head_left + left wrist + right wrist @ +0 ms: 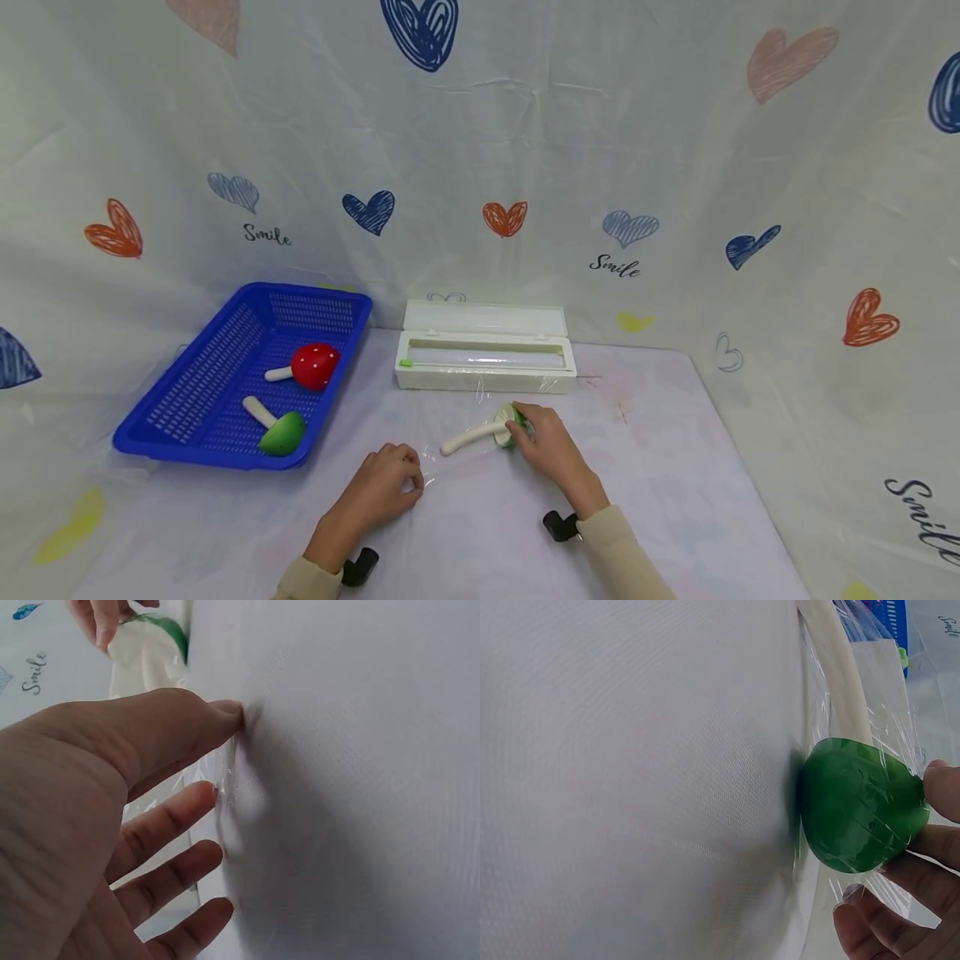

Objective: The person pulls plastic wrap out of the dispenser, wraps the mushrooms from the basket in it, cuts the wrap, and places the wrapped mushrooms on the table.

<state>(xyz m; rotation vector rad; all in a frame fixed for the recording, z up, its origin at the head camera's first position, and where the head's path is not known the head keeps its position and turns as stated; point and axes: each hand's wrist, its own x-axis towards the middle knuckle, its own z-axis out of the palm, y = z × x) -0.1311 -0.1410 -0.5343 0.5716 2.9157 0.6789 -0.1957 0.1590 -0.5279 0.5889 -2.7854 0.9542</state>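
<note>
Pinching green mushroom [491, 431] by cap [866, 806], right hand [551, 446]; left hand [382, 487] fingers spread. Probably light, stiff, slick; cap's best hold imo.

Pale beige sleeves [626, 550] end behind the bare hands [551, 450]. Small black cameras [361, 567] at the wrists [588, 493], inner sides.

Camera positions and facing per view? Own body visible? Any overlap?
Head: worn on the head, facing forward and down over the basket, white box and table; left hand, right hand and sleeves show.
Left wrist: worn there, facing the left hand's thumb and fingers; right hand's fingers show at top.
Right wrist: worn there, facing the held green mushroom; right hand's fingers show at right.
Head and right wrist share the held green mushroom, right hand and part of the basket.
</note>
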